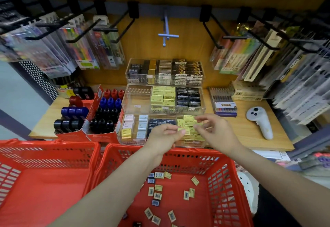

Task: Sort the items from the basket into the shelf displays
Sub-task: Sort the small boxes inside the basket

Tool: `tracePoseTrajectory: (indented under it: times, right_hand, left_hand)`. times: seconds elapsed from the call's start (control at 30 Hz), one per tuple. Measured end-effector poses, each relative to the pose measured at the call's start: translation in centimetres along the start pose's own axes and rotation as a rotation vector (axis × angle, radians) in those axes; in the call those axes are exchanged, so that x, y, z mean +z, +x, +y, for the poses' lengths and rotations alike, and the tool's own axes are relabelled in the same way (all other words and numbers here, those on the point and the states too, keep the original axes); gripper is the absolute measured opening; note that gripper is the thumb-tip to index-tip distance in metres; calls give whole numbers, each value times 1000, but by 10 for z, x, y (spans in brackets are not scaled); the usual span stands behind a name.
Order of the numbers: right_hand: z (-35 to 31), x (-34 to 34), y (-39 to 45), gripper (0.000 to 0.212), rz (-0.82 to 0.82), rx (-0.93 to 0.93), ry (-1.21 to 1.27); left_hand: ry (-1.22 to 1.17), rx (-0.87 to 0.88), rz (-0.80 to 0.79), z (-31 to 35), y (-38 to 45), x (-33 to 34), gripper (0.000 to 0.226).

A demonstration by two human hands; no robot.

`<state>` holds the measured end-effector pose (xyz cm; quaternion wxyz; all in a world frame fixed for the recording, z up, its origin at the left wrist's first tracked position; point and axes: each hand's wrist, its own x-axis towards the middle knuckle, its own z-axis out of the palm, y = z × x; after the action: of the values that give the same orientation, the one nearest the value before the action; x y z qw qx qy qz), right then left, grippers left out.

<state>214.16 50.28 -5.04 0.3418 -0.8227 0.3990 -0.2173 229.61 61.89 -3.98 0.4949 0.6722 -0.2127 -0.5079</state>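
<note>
Both hands meet over the clear tray (125, 138): left hand (165, 135) pinches a yellow eraser (182, 130), right hand (216, 132) loose-fingered.

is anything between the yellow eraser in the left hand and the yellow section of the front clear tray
Nothing visible blocks it. The left hand pinches a small yellow boxed eraser right over the yellow stack in the front clear acrylic tray, whose top is open. The right hand hovers beside it with loose fingers, over the same compartment but not under the eraser.
</note>
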Motion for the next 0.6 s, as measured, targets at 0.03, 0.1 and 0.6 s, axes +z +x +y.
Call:
tracePoseTrajectory:
  times: [0.03, 0.1, 0.6]
  right_hand:
    - [-6, -3, -4, 25, -110, -56, 72]
    - [-16, -5, -11, 32, -226, -120, 135]
    - [17, 19, -13, 31, 13, 112, -163]
  left_hand:
    - [-23, -10, 18, 0, 0, -1, 26]
    - [-37, -17, 26, 0, 0, -1, 25]
    - [674, 280, 187, -20, 20, -3, 36]
